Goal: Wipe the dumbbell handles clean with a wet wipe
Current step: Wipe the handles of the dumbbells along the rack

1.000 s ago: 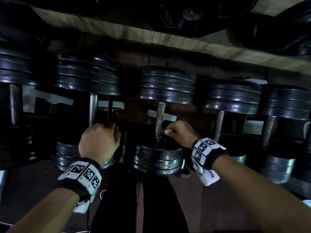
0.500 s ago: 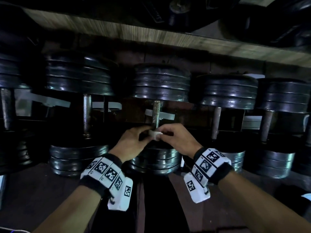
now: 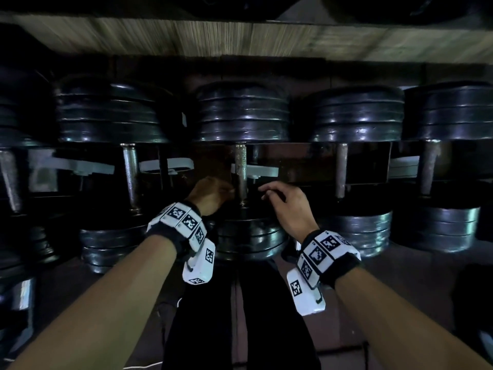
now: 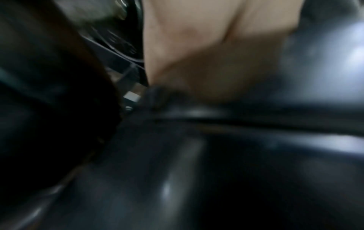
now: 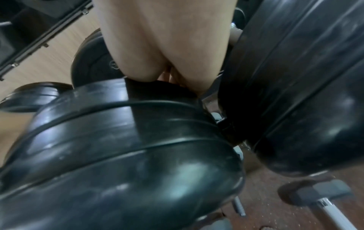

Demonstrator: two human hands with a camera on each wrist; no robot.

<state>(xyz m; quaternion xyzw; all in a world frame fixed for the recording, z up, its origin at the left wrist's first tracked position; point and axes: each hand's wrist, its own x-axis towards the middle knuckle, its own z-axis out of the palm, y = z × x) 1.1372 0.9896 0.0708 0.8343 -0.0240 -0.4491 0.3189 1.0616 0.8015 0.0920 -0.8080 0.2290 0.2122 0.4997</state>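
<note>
The middle dumbbell lies on the rack with its rusty metal handle [image 3: 241,172] running away from me between black plate stacks [image 3: 250,236]. My left hand [image 3: 226,193] is curled just left of the handle's near end; its fingers are hidden behind the hand's back. Just right of the handle hovers my right hand [image 3: 268,194], fingers loosely bent and holding nothing. No wet wipe shows in any view. The left wrist view is blurred, showing only the palm [image 4: 206,54] over dark plates. In the right wrist view the right hand [image 5: 157,46] hangs above the near plate stack [image 5: 128,140].
Several more black dumbbells lie side by side on the rack, with handles to the left [image 3: 130,177] and right [image 3: 341,169]. A wooden shelf edge [image 3: 240,38] overhangs them. My dark-trousered legs [image 3: 240,316] are below.
A second ago the left hand was on the neighbouring dumbbell; it moved to the middle handle, where both hands pinched a white wipe. Now the hands are apart and the wipe is out of sight.
</note>
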